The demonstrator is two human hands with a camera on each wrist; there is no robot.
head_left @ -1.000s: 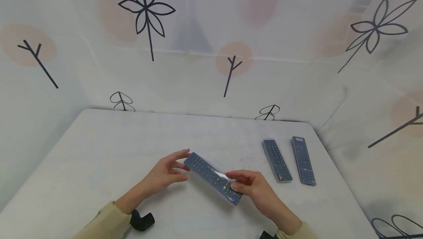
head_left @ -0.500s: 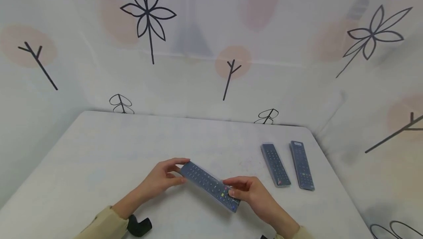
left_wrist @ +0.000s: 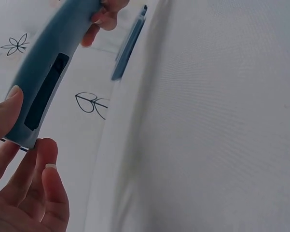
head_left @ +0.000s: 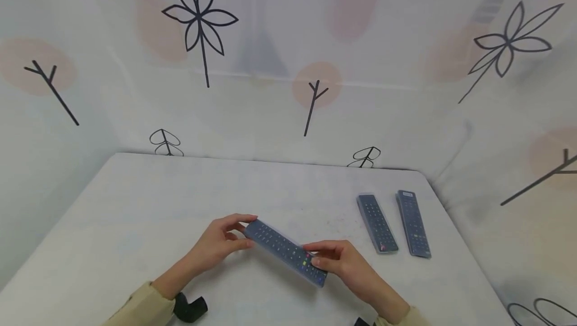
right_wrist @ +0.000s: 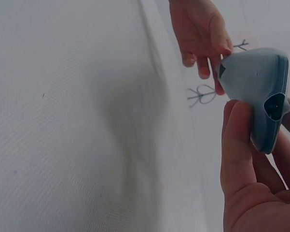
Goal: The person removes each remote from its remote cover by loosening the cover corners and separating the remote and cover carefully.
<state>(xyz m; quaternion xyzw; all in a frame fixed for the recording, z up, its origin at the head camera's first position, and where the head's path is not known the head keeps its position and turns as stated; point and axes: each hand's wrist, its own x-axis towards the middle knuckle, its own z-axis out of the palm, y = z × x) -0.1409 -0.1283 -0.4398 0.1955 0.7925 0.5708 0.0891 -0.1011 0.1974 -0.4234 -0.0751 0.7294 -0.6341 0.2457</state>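
Note:
A dark remote control (head_left: 283,251) in a clear cover is held above the table, tilted, its buttons toward the head camera. My left hand (head_left: 213,246) pinches its upper-left end between thumb and fingers. Gripping the lower-right end, near the coloured buttons, is my right hand (head_left: 347,268), thumb on the button face. In the left wrist view the underside of the remote control (left_wrist: 50,63) shows a long dark recess beside my left thumb. The right wrist view has the end of the remote control (right_wrist: 255,77), with a dark hole in its cover.
Two more covered remotes, a nearer one (head_left: 377,223) and an outer one (head_left: 413,223), lie side by side at the right of the white table (head_left: 180,191). A black curved object (head_left: 190,309) is by the left sleeve. Patterned cloth (head_left: 252,105) hangs behind and at the sides.
One second ago my left hand's fingers were spread beside the remote control's end; now they pinch it. The remote control has shifted slightly left and down in view. My right hand keeps its grip.

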